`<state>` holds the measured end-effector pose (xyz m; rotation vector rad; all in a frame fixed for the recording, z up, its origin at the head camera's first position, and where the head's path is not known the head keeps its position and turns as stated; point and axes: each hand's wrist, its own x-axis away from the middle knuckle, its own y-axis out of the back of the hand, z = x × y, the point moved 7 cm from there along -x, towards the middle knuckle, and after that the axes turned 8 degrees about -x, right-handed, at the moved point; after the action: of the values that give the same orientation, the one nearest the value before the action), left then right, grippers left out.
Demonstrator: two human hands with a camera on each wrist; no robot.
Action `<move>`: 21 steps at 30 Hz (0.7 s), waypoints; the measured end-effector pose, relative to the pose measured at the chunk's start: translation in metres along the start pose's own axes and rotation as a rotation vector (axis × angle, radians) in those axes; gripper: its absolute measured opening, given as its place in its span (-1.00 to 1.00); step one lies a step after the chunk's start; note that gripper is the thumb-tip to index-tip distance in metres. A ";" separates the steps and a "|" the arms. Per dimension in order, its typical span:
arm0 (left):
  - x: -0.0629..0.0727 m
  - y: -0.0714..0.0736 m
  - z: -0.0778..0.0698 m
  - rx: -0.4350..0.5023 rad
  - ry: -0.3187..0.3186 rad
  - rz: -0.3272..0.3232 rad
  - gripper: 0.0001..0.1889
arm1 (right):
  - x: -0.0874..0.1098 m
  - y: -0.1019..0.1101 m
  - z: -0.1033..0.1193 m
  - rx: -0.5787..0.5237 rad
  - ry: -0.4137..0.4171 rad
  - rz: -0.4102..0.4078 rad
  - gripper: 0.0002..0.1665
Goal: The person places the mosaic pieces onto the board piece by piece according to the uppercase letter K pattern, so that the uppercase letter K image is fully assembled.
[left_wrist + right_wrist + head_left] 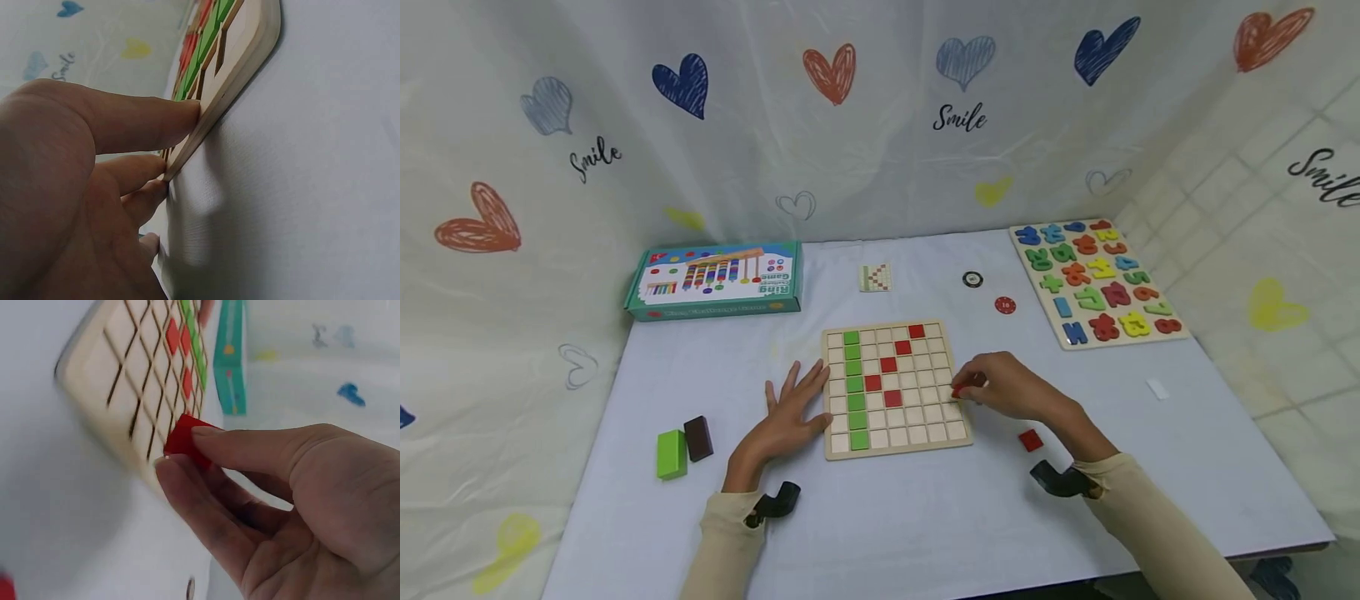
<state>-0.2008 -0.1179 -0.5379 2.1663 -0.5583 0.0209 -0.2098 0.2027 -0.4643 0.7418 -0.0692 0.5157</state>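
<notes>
A wooden grid board (899,446) lies mid-table, with a column of green tiles (855,383) near its left side and several red tiles (888,364) set in other cells, most along a diagonal. My left hand (786,425) rests at the board's left edge, fingers spread; its thumb and fingertips touch the rim in the left wrist view. At the right edge, my right hand (1003,385) pinches a red tile (187,440) between thumb and fingers, close beside the cells. Another red tile (1031,440) lies on the table below the right hand.
Left of the left hand are a green block (672,454) and a dark brown block (698,438). Behind the board are a game box (715,281), a small pattern card (876,277), a black disc (972,279) and a red disc (1005,305). A number puzzle board (1127,339) lies back right.
</notes>
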 end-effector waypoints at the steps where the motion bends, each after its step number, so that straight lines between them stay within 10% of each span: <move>1: 0.000 0.000 0.000 0.000 -0.001 0.003 -0.14 | -0.005 -0.006 0.007 0.008 0.036 0.006 -0.77; 10: 0.000 0.000 0.000 0.009 -0.008 0.000 -0.14 | -0.030 -0.054 0.032 0.010 0.179 0.110 -0.90; 21: 0.001 0.001 -0.002 0.015 -0.008 0.001 -0.14 | -0.034 -0.058 0.028 -0.005 0.169 0.122 -0.92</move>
<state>-0.2003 -0.1174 -0.5356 2.1818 -0.5662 0.0171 -0.2083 0.1340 -0.4886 0.6893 0.0416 0.6923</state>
